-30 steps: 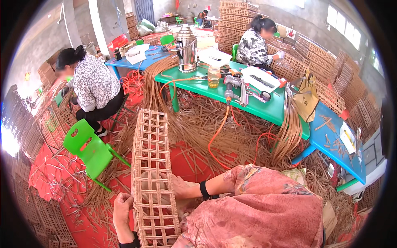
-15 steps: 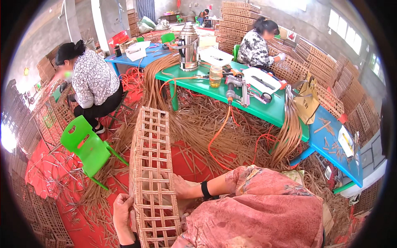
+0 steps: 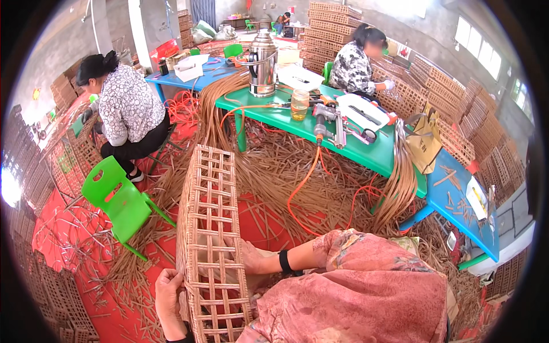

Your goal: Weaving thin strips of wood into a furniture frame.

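Note:
A long woven wicker basket (image 3: 216,220), brown with an open lattice side, stands tilted in front of me. My left hand (image 3: 170,302) is closed on its lower left edge, thumb and fingers pinching the rim. From the right, my right hand (image 3: 251,257), with a black band at the wrist, reaches against the basket's right side. Its fingers go behind the lattice and are mostly hidden, so I cannot tell their grip. A pink cloth (image 3: 354,286) covers my lap beside the basket.
A green table (image 3: 260,106) holds a steel flask (image 3: 263,66), a jar (image 3: 299,104) and a nail gun (image 3: 329,123) on an orange hose. Brown strips (image 3: 269,166) litter the red floor. A green chair (image 3: 123,200) stands left. Two co-workers sit nearby, among stacked baskets (image 3: 331,28).
The whole view has shifted very slightly. The basket's top sits a little higher in the picture; both my hands keep their places on it.

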Demonstrator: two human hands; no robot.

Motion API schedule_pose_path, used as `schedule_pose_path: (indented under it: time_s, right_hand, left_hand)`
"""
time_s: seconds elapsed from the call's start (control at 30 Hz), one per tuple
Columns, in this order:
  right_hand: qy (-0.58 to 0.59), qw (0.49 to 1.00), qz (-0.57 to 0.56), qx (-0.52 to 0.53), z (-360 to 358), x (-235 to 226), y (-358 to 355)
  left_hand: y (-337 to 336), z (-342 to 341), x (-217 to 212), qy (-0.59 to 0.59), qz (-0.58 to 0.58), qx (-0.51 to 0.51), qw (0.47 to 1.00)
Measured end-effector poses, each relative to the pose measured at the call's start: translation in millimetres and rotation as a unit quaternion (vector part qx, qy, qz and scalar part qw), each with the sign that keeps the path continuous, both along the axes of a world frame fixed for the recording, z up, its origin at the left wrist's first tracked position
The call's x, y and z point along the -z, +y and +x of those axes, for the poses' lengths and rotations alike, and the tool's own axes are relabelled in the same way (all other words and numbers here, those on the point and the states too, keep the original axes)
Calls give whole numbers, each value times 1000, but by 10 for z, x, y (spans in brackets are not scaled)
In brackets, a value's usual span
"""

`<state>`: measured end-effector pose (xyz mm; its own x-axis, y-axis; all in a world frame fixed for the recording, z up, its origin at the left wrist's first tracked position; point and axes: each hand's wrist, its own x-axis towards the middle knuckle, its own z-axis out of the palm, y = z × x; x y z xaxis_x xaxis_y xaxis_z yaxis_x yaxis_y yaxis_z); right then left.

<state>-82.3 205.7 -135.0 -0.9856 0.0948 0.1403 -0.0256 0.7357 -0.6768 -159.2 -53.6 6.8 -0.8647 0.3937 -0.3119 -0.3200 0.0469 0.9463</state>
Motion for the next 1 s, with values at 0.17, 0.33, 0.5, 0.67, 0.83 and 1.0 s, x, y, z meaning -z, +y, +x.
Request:
schedule_pose_path:
  time_s: [0.17, 0.33, 0.5, 0.67, 0.83, 1.0]
  right_hand:
    - [-5, 1000, 19, 5, 0, 43, -13]
    - [-13, 1000, 16, 2, -1, 24, 18]
    - [-44, 999, -10, 1, 32, -205, 27]
    - [-11, 1000, -19, 7, 15, -103, 26]
    - [-17, 1000, 6, 10, 3, -18, 25]
    - [-30, 1000, -7, 6, 13, -87, 24]
  left_hand:
    - [-13, 23, 6, -2, 9, 5, 1000]
    - [0, 31, 3, -2, 6, 1, 1000]
    - [-26, 22, 34, 3, 8, 7, 1000]
    - [-27, 17, 44, 4, 14, 9, 1000]
    - [-17, 31, 44, 1, 24, 5, 1000]
    - [-24, 42, 43, 0, 16, 0, 1000]
